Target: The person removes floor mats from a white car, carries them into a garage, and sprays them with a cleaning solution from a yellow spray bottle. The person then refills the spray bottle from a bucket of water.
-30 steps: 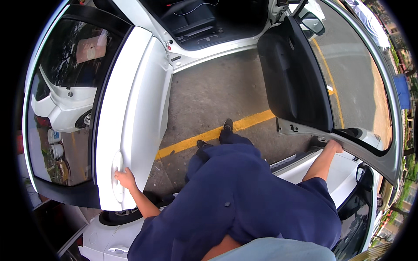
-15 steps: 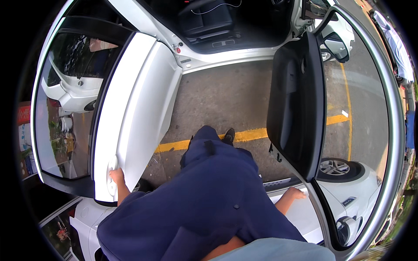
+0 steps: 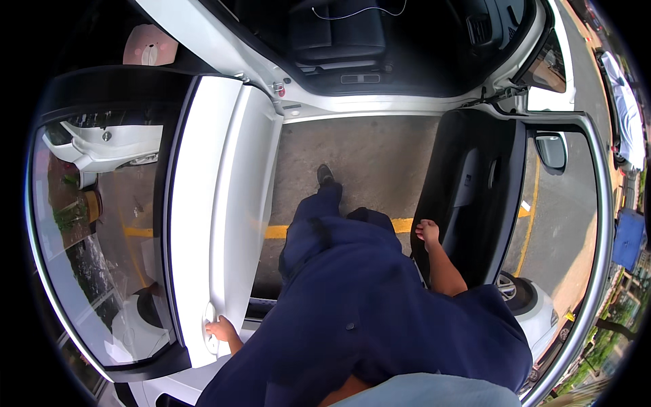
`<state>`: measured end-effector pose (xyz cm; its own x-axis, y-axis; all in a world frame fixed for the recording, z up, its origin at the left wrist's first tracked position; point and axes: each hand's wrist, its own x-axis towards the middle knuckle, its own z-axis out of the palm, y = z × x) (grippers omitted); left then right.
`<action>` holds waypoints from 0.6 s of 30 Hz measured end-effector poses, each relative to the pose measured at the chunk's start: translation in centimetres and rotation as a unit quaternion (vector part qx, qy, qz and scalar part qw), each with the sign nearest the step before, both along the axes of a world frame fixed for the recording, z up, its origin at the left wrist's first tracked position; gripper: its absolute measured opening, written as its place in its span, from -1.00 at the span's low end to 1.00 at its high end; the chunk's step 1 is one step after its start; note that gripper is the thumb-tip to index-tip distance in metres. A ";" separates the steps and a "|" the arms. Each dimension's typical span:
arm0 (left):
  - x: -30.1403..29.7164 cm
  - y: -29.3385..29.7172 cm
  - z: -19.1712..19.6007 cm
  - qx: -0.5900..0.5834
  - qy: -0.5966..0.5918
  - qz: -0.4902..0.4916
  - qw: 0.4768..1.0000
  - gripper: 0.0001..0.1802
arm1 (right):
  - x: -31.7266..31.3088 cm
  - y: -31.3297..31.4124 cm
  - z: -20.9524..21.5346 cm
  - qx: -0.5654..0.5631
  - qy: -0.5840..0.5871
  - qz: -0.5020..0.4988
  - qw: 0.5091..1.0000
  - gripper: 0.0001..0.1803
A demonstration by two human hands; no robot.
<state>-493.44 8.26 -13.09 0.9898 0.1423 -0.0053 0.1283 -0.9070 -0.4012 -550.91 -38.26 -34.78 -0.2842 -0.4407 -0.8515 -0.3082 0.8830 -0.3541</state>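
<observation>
On the left, my left hand (image 3: 221, 329) has its fingers wrapped round the white door handle (image 3: 211, 328) of an open white rear car door (image 3: 196, 224). My right hand (image 3: 427, 231) is raised beside the black inner panel (image 3: 451, 197) of the open front door. Its fingers are loosely curled and nothing shows in them. Whether it touches the panel I cannot tell. My legs in dark blue trousers stand between the two doors, with one dark shoe (image 3: 325, 175) forward on the pavement.
Ahead is the car's white door sill (image 3: 359, 106), with a black seat (image 3: 336, 37) and a white cable (image 3: 356, 11) beyond it. A yellow line (image 3: 277, 231) crosses the grey ground. A side mirror (image 3: 550, 150) juts out past the front door. Another white car (image 3: 539, 319) stands close behind me.
I have stepped forward towards the car. My right hand has left the white car behind me and come forward to the front door's inner panel. My left hand stays on the handle.
</observation>
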 end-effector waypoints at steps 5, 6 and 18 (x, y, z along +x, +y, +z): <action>-1.8 -5.3 2.3 0.007 -0.012 0.052 0.999 -0.46 | 8.2 -21.2 -1.5 -0.039 0.060 0.136 0.988 -0.73; -1.1 -6.2 2.5 0.017 0.000 0.059 0.998 -0.44 | 9.7 -24.9 -2.7 -0.049 0.089 0.184 0.978 -0.73; 3.1 -21.1 -8.7 0.112 0.111 0.134 0.978 -0.47 | 17.3 -58.8 -36.0 -0.064 0.271 0.413 0.867 -0.59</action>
